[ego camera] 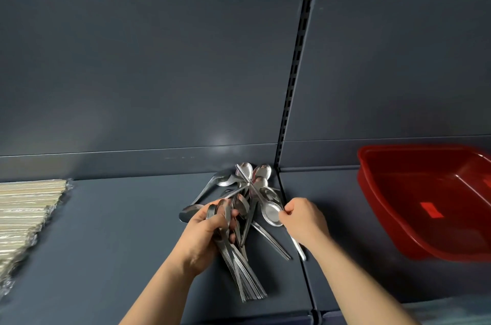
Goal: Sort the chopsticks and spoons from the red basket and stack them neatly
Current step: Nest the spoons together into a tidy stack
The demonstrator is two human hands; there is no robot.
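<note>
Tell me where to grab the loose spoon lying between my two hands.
Pinch the spoon handle near its tip, from the near side: the bowl end is buried under the spoon pile, while the handle lies free on the shelf.

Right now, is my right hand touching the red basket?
Apart. The head view shows a strip of dark shelf between the right hand, which pinches a spoon, and the red basket.

Place: a shop or storeroom, by its fittings.
Shelf [111, 231]: dark grey metal, two bays joined at a seam.
Back: matching metal panels [159, 72].
Post [299, 72]: slotted upright between panels.
Left edge: chopsticks [24, 213] stacked in bulk.
</note>
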